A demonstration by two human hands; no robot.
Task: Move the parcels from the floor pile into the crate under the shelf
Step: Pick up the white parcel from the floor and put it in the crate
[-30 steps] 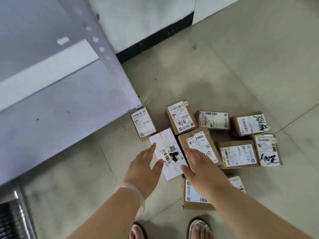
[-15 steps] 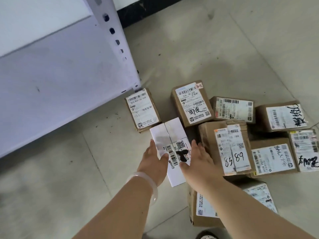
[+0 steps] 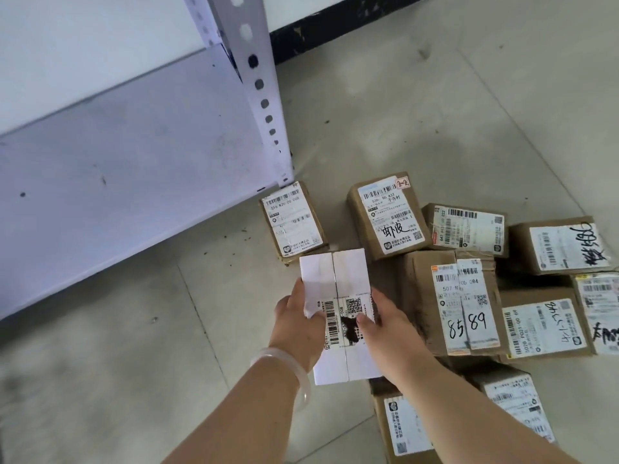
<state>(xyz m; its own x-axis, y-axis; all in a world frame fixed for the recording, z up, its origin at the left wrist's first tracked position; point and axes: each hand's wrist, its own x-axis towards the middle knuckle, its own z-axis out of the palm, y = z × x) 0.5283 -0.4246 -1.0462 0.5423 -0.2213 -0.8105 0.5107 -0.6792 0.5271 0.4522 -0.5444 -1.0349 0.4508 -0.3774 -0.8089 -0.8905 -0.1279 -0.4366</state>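
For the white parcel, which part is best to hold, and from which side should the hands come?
Hold the white parcel by its two long side edges, coming from above at the near end. It is a flat oblong with its long axis pointing away; the left hand and right hand grip those sides, thumbs on top.

Probably a parcel depot or storeroom: cardboard parcels (image 3: pixel 449 306) with barcoded shipping labels and scrawled numbers lie heaped at right on a bare tiled floor (image 3: pixel 435 112). A pale slotted-steel shelf (image 3: pixel 134 145) stands at left, with black skirting (image 3: pixel 335 28) along the far wall.
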